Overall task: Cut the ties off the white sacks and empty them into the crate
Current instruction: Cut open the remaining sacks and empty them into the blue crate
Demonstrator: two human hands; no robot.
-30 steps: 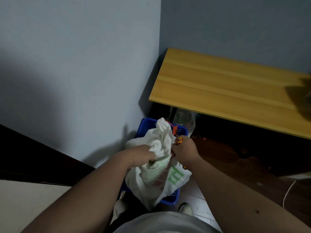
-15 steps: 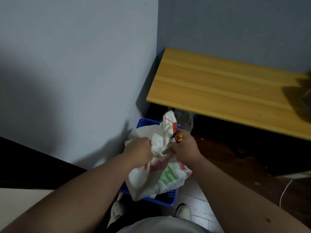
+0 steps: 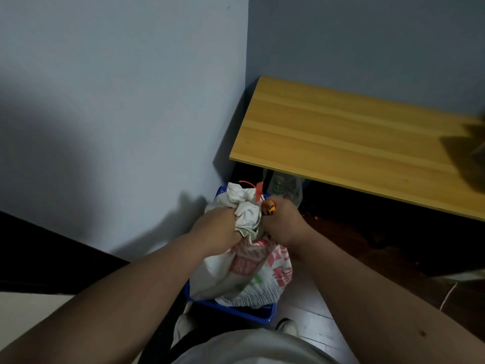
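While both hands clench the bunched neck of the white sack point(image 3: 244, 271) at lower centre, the left hand point(image 3: 219, 224) grips cloth and the right hand point(image 3: 284, 223) also holds an orange tool point(image 3: 270, 207). Beneath sits the blue crate point(image 3: 258, 315); a red tie point(image 3: 258, 190) sticks up; the desk point(image 3: 354, 143) lies upper right.

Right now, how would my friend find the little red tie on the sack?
Start at the wooden table in the corner, then look below its near left end to the blue crate and the white sack held over it. The red tie sticks up from the sack's bunched neck, the only thin red strip there.
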